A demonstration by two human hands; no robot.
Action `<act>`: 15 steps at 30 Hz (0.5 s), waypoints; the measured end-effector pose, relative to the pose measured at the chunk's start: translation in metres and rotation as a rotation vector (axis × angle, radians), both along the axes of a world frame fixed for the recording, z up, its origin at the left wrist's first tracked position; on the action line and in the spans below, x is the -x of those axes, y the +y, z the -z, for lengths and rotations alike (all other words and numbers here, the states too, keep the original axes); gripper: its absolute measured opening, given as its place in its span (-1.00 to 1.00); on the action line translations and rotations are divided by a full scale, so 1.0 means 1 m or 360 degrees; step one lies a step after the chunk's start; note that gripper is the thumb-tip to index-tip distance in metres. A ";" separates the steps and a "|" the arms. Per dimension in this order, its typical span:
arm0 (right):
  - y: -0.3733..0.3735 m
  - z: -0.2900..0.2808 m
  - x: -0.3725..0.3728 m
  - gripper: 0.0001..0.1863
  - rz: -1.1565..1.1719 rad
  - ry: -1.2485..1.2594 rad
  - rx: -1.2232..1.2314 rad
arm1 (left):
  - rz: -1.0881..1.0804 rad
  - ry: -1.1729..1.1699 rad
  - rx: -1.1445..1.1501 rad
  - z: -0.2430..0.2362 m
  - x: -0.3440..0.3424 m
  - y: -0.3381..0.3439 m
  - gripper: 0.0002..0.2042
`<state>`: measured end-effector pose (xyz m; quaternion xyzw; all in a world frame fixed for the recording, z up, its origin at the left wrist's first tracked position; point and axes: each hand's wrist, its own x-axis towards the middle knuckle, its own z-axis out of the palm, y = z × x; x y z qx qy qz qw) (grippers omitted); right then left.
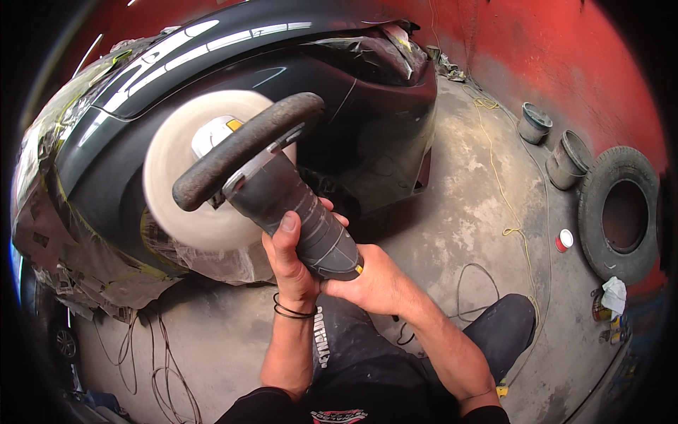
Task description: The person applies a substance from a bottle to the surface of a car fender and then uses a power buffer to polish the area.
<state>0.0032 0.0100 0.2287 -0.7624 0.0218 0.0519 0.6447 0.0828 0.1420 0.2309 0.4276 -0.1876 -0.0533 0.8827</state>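
Note:
Both my hands hold a polisher (300,201) with a dark grey ribbed body and a thick black loop handle (247,152). My left hand (289,258) wraps round the body from beneath, thumb up along its side. Behind it, my right hand (371,283) grips the rear end. The round whitish pad (169,169) looks smeared, as if spinning. It overlaps a glossy black car panel (304,74) in the picture; whether they touch, I cannot tell. Masking film and paper (120,272) with yellow-green tape cover the car's left and lower parts.
Along the red wall stand two buckets (534,124) and a leaning tyre (590,233). A red-and-white can (563,240) and a white cloth (614,297) are near it. A yellow cord (510,232) and dark cables (166,367) trail over the floor.

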 end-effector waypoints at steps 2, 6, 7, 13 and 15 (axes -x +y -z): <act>-0.028 -0.012 0.001 -0.57 -0.0062 -0.0011 0.0054 | 0.0045 0.0035 0.0000 0.002 -0.001 -0.022 -0.38; -0.102 -0.032 0.007 -0.61 -0.0077 0.0163 0.0104 | 0.0051 0.0140 0.0068 -0.001 0.003 -0.093 -0.44; -0.125 -0.035 0.010 -0.65 -0.0065 0.0248 0.0068 | 0.0065 0.0164 0.0085 -0.003 0.006 -0.116 -0.48; -0.257 -0.039 0.024 -0.77 -0.0161 0.0343 -0.0040 | -0.0067 0.0207 0.0021 -0.005 0.027 -0.249 -0.40; -0.299 -0.044 0.029 -0.76 -0.0123 0.0454 -0.0090 | -0.0142 0.0209 0.0088 0.007 0.027 -0.297 -0.46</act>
